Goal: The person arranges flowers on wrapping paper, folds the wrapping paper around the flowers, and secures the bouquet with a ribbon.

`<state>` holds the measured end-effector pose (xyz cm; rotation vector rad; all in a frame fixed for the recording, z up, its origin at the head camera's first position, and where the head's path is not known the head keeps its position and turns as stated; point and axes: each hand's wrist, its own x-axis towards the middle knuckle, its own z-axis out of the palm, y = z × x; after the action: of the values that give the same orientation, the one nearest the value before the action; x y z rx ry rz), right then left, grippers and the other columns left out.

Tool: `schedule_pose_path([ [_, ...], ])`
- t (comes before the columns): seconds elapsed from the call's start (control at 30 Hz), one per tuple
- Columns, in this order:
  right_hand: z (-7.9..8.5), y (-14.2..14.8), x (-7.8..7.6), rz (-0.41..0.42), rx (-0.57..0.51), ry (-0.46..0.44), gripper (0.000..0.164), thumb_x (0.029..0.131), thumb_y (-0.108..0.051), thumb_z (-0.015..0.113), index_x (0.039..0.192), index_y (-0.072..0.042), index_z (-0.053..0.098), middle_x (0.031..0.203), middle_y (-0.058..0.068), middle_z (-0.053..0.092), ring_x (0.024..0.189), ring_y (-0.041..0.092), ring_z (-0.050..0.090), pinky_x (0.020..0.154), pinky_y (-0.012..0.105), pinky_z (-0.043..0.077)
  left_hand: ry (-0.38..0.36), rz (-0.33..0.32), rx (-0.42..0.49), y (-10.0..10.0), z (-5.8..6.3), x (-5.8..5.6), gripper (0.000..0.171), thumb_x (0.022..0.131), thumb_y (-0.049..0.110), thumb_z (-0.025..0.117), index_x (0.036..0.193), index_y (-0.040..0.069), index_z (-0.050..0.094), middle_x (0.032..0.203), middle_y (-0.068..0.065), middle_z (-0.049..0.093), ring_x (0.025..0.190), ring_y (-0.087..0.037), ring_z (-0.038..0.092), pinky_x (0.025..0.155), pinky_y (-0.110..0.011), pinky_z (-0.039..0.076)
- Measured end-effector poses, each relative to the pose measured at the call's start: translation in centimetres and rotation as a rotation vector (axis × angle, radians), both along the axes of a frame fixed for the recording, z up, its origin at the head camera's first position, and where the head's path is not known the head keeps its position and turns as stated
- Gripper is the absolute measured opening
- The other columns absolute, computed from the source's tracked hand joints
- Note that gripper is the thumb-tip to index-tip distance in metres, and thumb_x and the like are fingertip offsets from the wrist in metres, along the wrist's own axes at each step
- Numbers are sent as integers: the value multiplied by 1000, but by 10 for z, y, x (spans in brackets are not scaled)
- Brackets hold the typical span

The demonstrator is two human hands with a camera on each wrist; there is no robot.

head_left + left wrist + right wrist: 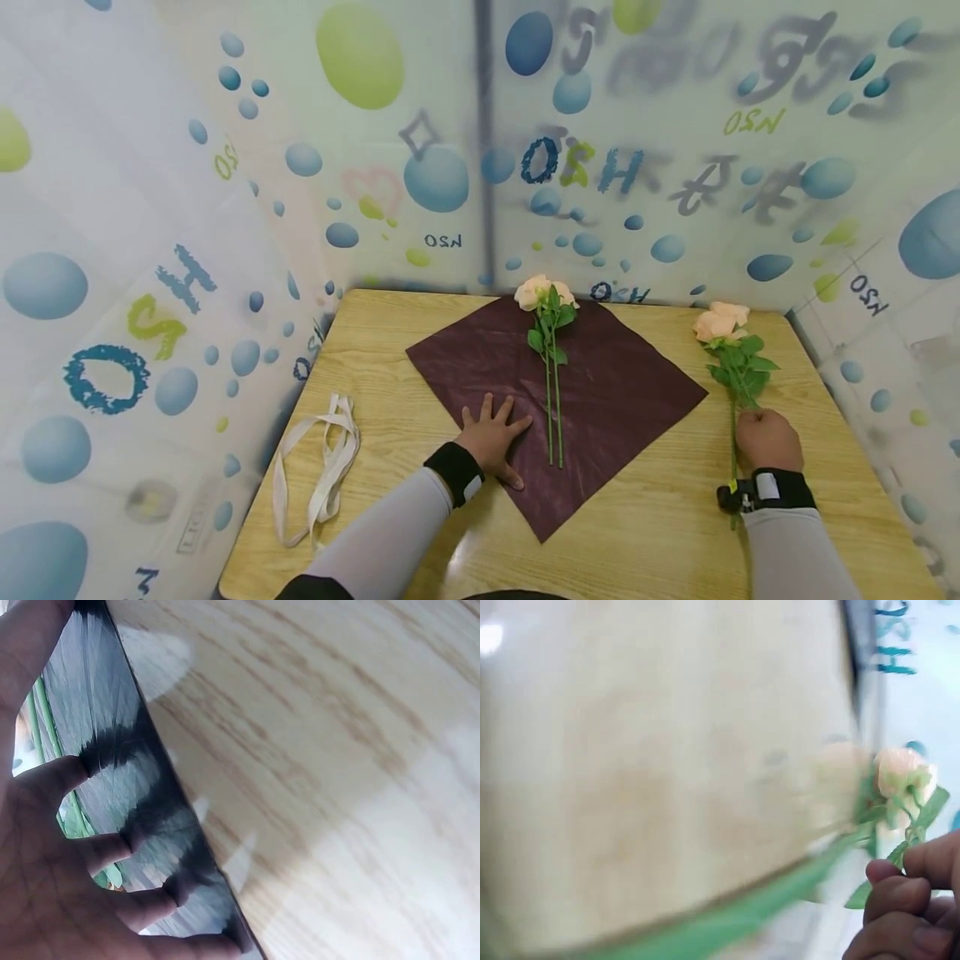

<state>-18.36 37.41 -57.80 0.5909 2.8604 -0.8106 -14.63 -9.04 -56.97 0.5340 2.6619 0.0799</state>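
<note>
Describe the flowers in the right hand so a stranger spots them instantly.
On the wooden table, go right, past the dark sheet. There, the right hand grips leafy peach flowers; the other flowers lie on the sheet.

Burgundy wrapping sheet [480, 358]; from its middle, peach roses [532, 293] on green stems [559, 442] at twelve o'clock, matching roses [720, 322] at two, cream ribbon [342, 475] at nine; yellow wood-grain tabletop [637, 533]; pale curtain [435, 75] with blue-and-lime bubbles [360, 58].

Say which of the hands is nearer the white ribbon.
Left. The left hand, spread on the dark sheet, is right of the white ribbon; the right hand, gripping peach flowers, is farther right.
</note>
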Motion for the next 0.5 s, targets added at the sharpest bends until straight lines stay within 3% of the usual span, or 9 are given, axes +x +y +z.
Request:
schedule_pose_path([
  [0.2,28,-18,-1,-40,-37,165,51,111,-34,31,90,4,58,74,20,55,63,32,50,55,40,36,-5,4,6,0,-2,0,118,65,72,85,163,42,29,175,-8,16,160,-46,13,115,-76,28],
  [0.27,43,-33,-3,-73,-84,222,51,110,-32,31,92,6,61,77,18,56,64,28,47,56,38,35,-8,6,8,-1,-1,0,118,64,72,86,163,42,29,175,-8,16,160,-45,13,115,-76,28],
  [0.4,73,-73,-10,-115,-270,306,53,107,-28,28,120,6,68,97,14,63,68,17,47,58,32,38,-20,8,19,-1,2,1,117,65,70,86,163,41,30,175,-8,16,160,-46,13,116,-77,27],
  [0.5,87,-104,-17,-101,-440,335,52,109,-29,27,123,3,65,88,2,61,65,9,46,57,28,39,-23,2,14,0,4,0,117,66,71,86,164,42,29,176,-8,15,160,-46,12,116,-76,27],
])
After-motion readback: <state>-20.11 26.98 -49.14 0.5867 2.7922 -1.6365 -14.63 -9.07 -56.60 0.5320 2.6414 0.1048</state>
